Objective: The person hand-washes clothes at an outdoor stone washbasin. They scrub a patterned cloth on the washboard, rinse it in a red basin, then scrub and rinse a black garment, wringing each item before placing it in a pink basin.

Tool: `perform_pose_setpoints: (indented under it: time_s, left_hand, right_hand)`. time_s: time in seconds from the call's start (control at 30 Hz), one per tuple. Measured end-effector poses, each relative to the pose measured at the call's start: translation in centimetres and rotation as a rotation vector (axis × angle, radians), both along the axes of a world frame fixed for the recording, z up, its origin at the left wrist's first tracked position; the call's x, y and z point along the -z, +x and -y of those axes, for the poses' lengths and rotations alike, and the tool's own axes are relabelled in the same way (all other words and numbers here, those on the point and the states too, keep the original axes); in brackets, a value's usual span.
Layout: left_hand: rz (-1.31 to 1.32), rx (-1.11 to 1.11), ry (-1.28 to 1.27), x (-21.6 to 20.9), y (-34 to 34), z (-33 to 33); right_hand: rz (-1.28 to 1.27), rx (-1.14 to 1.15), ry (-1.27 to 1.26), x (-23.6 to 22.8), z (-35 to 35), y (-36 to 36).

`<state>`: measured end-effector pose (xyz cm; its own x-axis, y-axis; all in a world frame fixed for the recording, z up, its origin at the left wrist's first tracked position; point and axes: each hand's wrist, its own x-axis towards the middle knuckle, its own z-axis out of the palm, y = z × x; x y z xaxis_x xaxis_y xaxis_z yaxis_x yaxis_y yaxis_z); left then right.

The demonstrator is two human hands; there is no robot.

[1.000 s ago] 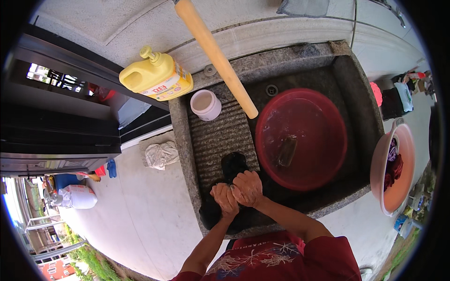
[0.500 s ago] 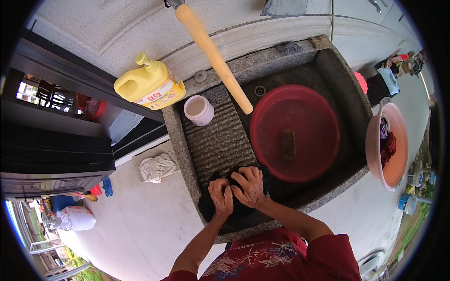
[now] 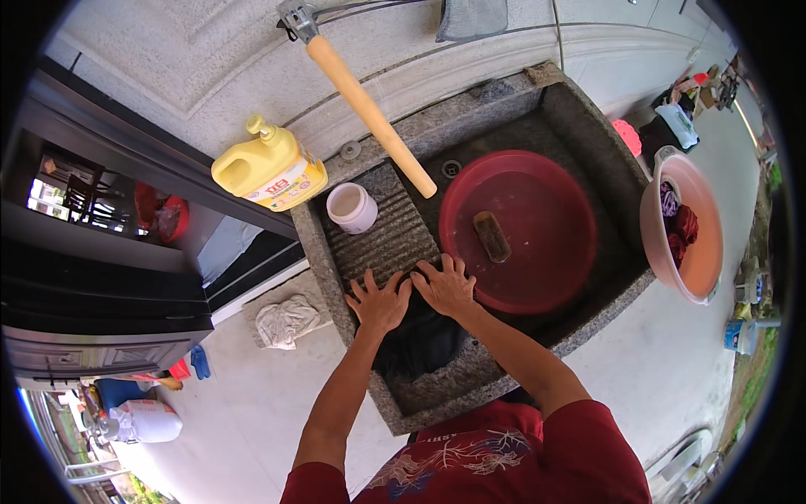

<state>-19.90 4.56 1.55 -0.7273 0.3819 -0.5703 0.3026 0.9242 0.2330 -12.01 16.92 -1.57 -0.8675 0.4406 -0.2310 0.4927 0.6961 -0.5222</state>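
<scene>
My left hand [image 3: 379, 307] and my right hand [image 3: 447, 287] lie side by side on a black cloth [image 3: 420, 343], palms down with fingers stretched apart. They press it against the lower end of the ridged stone washboard [image 3: 383, 214]. The cloth trails back from under my palms toward the sink's near edge. Close to the right hand stands a red basin [image 3: 579, 277] of cloudy water, with a brown oblong scrubbing brush [image 3: 491, 237] in it. A pale pink jar [image 3: 352, 208] is at the washboard's far end.
Around these runs the stone sink's rim [image 3: 588, 336]. An orange tube [image 3: 374, 118] hangs over it from a metal tap. A yellow pump jug [image 3: 270, 170] stands at the far left corner. A pink basin with clothes [image 3: 687, 227] is on the right; a white rag [image 3: 287, 321] lies left.
Both hands have slid forward up the washboard, their curled fingers now spread out. The cloth stretches out behind them. The brush in the basin has drifted and turned.
</scene>
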Motion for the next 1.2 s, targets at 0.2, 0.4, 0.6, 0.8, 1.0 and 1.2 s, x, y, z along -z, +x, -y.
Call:
perform_pose_setpoints:
  time_s: [0.2, 0.4, 0.6, 0.8, 1.0, 1.2]
  left_hand:
    - [-0.477, -0.091, 0.683, 2.2, 13.2, 5.3]
    - [-0.371, 0.025, 0.607, 3.9, 8.7, 2.6]
    - [-0.582, -0.186, 0.322, 8.5, 5.1, 1.2]
    - [-0.342, -0.583, 0.173, 3.6, 4.6, -2.4]
    - [-0.648, -0.525, 0.297, 5.6, 6.0, -1.5]
    - [-0.709, -0.502, 0.422, 6.0, 6.5, -0.4]
  right_hand:
    - [-0.562, -0.175, -0.051, -2.1, 4.2, 9.4]
    - [-0.457, -0.186, 0.132, 0.3, 2.7, 5.0]
    - [0.037, -0.32, -0.045, -1.0, 0.7, -2.4]
    - [-0.389, 0.043, -0.075, 4.4, -8.2, -2.7]
    - [0.062, 0.185, 0.18, 8.1, -14.8, -1.8]
    - [0.011, -0.167, 0.158, 13.9, -14.5, 3.7]
